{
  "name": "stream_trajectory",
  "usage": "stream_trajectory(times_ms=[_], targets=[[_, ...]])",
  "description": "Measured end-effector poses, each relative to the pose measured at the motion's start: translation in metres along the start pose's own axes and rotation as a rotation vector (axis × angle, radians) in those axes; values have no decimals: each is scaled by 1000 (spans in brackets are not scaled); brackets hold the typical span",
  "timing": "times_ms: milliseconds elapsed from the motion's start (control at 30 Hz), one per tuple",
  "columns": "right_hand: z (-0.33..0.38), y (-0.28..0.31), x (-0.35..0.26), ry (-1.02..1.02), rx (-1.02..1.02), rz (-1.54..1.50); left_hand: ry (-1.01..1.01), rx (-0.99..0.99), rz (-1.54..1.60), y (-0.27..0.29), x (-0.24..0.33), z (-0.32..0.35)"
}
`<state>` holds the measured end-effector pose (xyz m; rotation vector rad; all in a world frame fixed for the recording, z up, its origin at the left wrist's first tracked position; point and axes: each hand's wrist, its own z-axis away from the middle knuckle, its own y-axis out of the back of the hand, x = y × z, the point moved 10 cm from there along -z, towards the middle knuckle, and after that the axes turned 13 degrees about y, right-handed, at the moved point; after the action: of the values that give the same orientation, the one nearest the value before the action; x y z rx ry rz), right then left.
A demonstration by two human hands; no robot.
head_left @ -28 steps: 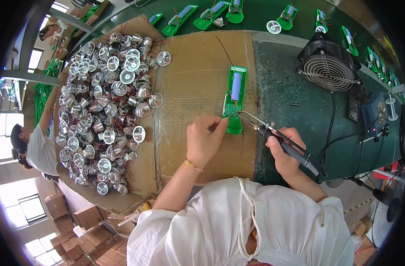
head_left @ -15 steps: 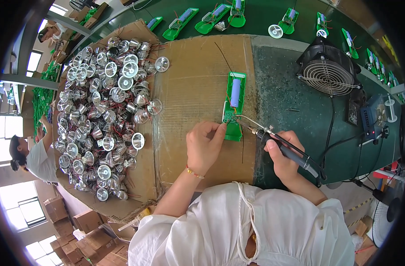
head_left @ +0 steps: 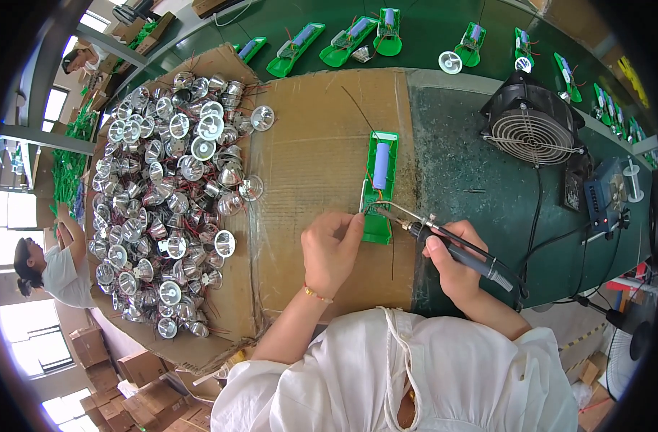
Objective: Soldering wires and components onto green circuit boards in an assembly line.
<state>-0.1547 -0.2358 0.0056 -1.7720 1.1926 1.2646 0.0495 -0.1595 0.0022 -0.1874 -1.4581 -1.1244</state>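
The left hand (head_left: pixel 334 248) pinches the near edge of a green plastic housing (head_left: pixel 378 186), fingers closed on it and pressing it flat against the cardboard sheet (head_left: pixel 321 144), apparently to keep it from sliding under the tool. The right hand (head_left: pixel 455 263) is wrapped around the dark handle of a soldering iron (head_left: pixel 444 241), held like a pen, its thin tip slanting toward ten o'clock and meeting the wires near the housing's lower end, just beside the left fingertips. Inside the housing a blue cylindrical cell (head_left: pixel 380 165) lies lengthwise. The iron's cable runs off toward four o'clock, away from the work. At about two o'clock from the hands a black fan (head_left: pixel 528 126) stands on the green bench (head_left: pixel 473 187), likely to draw fumes off, and further toward three o'clock sits a small blue control box (head_left: pixel 606 201). At nine o'clock a heap of shiny reflector cups (head_left: pixel 170 201) with red leads fills a cardboard tray within easy reach. Along the far edge at twelve o'clock lie more green housings (head_left: pixel 343 45) in a row.
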Motion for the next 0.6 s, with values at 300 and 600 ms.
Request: stream_trajectory(times_ms=[300,600], targets=[[3,4,9,-100,59,-90,-11,5,-7,2,3,1],[1,11,1,-43,45,-53,-9,-3,-19,2,2,0]])
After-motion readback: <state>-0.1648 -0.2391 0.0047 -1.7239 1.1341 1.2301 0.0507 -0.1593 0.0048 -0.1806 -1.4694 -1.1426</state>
